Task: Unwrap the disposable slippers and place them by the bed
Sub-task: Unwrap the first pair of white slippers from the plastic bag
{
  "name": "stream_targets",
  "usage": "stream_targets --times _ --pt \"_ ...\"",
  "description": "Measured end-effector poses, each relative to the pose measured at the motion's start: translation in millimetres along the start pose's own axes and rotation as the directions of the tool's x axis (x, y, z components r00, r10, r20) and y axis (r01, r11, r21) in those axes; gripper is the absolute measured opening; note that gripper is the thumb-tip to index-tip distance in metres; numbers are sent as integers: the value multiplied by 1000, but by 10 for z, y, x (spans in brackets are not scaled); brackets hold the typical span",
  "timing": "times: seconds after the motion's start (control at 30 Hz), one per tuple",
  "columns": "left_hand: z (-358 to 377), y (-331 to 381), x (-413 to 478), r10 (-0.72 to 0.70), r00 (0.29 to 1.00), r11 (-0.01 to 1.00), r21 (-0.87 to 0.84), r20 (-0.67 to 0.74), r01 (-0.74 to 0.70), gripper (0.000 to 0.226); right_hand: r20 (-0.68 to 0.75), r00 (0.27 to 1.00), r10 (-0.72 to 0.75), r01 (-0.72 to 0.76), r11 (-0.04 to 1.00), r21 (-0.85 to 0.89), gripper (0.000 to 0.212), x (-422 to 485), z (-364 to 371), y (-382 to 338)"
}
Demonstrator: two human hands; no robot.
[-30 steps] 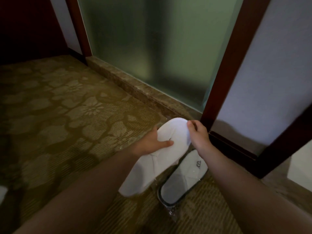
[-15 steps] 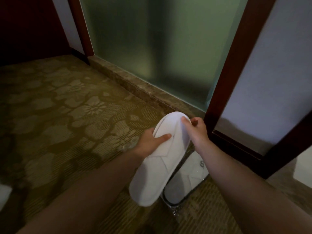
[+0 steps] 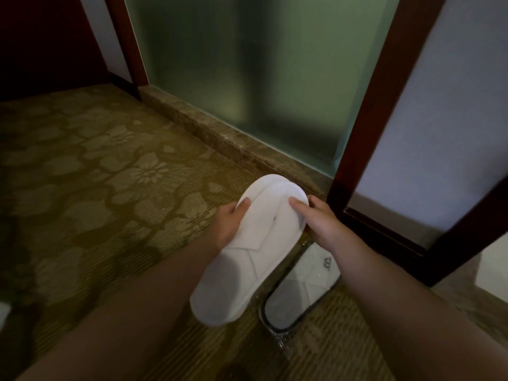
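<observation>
Both hands grip white slippers (image 3: 242,257) above the carpet (image 3: 90,193): left hand (image 3: 229,224) clasps one edge, right hand (image 3: 316,224) the other. Beneath, a wrapped slipper (image 3: 302,295) lies on the floor, its toe partly hidden by the right forearm.

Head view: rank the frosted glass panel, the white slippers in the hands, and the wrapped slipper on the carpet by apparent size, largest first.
1. Frosted glass panel, largest by far.
2. White slippers, held by the left hand and right hand.
3. Wrapped slipper, partly hidden behind the held pair and farther from the camera, so its lower rank is unsure.
</observation>
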State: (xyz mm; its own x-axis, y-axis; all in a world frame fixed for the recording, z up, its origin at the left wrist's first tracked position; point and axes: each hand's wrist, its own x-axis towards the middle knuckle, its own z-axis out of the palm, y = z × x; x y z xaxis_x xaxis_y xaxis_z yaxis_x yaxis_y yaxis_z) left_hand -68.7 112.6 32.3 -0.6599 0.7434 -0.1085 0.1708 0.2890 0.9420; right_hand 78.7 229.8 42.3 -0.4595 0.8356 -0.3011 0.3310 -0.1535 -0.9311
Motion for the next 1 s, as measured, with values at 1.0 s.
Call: stream_targets --times 1.0 --pt "-1438 -616 66 113 990 807 589 -80 -45 33 390 902 185 -132 978 -161 21 58 888 339"
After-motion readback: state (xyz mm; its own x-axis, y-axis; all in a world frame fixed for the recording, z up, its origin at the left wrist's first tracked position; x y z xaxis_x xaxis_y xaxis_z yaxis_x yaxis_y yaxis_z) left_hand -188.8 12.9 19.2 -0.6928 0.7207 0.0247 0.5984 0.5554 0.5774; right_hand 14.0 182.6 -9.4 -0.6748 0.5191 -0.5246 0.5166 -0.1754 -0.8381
